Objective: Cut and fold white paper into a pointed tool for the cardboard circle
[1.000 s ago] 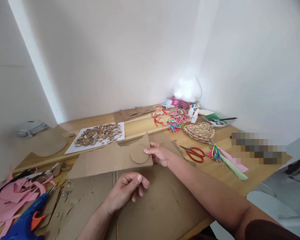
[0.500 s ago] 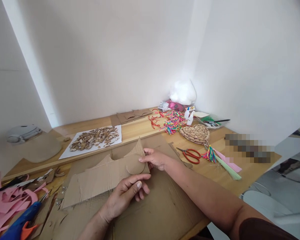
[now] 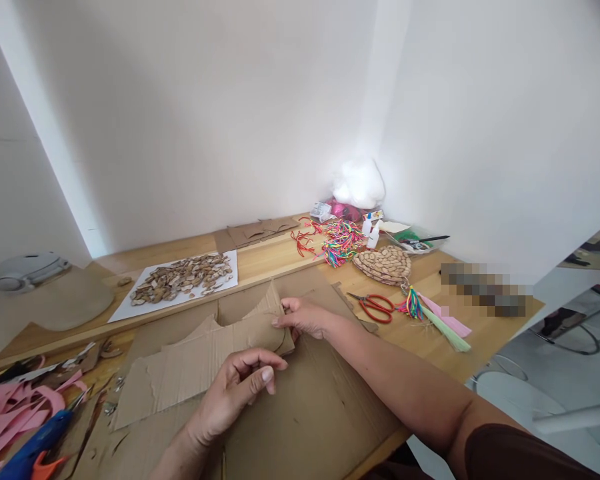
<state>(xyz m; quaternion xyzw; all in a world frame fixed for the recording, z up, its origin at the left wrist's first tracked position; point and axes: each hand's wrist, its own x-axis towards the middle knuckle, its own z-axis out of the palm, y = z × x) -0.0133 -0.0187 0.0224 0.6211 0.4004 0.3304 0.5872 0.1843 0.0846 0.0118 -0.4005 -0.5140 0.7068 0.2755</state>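
My right hand [image 3: 306,318] pinches the right end of a torn cardboard piece [image 3: 190,363] between thumb and fingers. That piece has a jagged far edge with a pointed tip, and a rounded outline shows near its right end. Beside its near edge, my left hand [image 3: 237,393] hovers with loosely curled fingers, thumb apart from the index finger, holding nothing I can see. Beneath both hands lies a large cardboard sheet [image 3: 300,423] on the wooden table. Red-handled scissors [image 3: 377,308] rest to the right of my right hand.
Brown shell pieces [image 3: 180,280] lie on white paper at the back left. Pink strips [image 3: 10,417] and a blue glue gun [image 3: 37,447] are at the left front. Colourful cords [image 3: 343,241], glue bottles [image 3: 373,235] and a heart-shaped peanut-shell piece [image 3: 384,265] sit at the back right.
The view has shifted slightly, so the scene sits further left. My left hand has drawn back a little from the right end of the cardboard piece. My right hand keeps its grip there.
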